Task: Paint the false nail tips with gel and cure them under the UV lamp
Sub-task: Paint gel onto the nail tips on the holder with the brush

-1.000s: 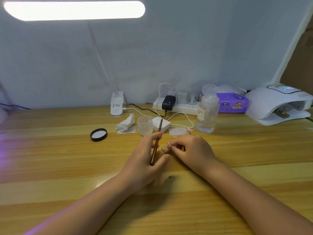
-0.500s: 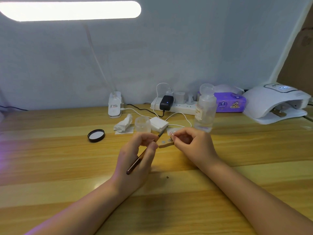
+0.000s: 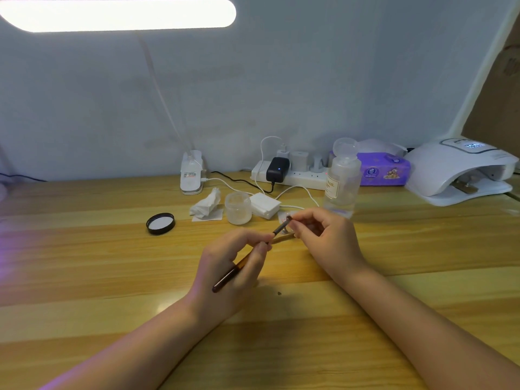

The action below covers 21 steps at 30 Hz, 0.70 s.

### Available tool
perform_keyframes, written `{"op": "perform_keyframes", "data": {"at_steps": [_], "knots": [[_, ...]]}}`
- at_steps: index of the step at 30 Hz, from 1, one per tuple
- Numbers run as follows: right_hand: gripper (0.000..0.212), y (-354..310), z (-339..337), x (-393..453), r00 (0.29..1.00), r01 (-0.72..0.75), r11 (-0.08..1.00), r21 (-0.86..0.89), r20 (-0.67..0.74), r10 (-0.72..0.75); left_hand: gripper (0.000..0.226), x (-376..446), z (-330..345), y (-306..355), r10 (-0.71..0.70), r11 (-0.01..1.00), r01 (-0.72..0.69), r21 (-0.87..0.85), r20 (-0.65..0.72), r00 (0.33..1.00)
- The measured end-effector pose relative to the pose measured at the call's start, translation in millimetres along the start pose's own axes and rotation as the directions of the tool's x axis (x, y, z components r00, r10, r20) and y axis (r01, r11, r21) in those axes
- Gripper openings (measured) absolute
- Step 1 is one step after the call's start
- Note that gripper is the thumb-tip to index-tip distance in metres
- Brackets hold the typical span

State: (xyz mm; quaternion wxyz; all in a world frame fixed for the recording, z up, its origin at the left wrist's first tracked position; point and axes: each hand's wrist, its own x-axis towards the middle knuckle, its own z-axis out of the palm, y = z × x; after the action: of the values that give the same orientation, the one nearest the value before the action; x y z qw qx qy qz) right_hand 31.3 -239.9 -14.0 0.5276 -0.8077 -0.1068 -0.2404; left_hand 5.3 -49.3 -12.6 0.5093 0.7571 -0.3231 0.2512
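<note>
Holding a slim gel brush (image 3: 247, 257) pen-fashion, the left hand (image 3: 230, 274) had its fingers curled round the dark handle, the metal ferrule angled up and to the right. The right hand (image 3: 326, 240) pinched something small at its fingertips, directly against the brush tip; this was judged to be a false nail tip on a pale wooden stick (image 3: 282, 238), though the nail itself was too small and too hidden to confirm. Both hands were raised just above the bench (image 3: 112, 277), wrists near its surface.

Head view, other items: an open clear jar (image 3: 238, 207) stood beyond the hands, its black lid (image 3: 160, 223) lying apart to the left. A crumpled tissue (image 3: 205, 205) and a stack of white pads (image 3: 264, 205) sat either side of the jar. A clear pump bottle (image 3: 342, 182) stood behind the right hand. The white UV lamp (image 3: 461, 173) sat at far right, display lit, mouth facing the bench, well apart from the hands. A few pale nail tips (image 3: 284, 216) appeared to lie just beyond the brush tip; blurred.

Judgement on technique: the step in hand was the coating stroke. Bracing both wrists on the bench would steady it. Gel load should be thin, drawn from base to free edge, kept off the stick and the pinching fingers. The stick should stay level until it reaches the lamp, so gel does not run.
</note>
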Motion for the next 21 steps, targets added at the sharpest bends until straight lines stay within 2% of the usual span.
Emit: {"op": "perform_keyframes", "data": {"at_steps": [7,13,19,21], "knots": [[0.007,0,-1,0,1.0,0.015,1.0,-0.009,0.002,-0.015,0.021,0,-1,3,-0.046,0.998,0.044,-0.035,-0.038,0.998],[0.01,2,-1,0,1.0,0.018,1.0,-0.006,0.008,-0.018,0.02,-1,-3,2,-0.015,1.0,0.015,0.007,0.011,1.0],[0.007,3,-1,1,1.0,0.013,1.0,-0.015,0.0,-0.013,0.012,10,-5,5,-0.032,0.998,0.027,-0.054,-0.089,0.996],[0.006,4,0,2,1.0,-0.003,1.0,-0.009,0.006,0.003,0.016,25,-10,2,-0.13,0.991,0.12,-0.066,-0.183,0.974]]}}
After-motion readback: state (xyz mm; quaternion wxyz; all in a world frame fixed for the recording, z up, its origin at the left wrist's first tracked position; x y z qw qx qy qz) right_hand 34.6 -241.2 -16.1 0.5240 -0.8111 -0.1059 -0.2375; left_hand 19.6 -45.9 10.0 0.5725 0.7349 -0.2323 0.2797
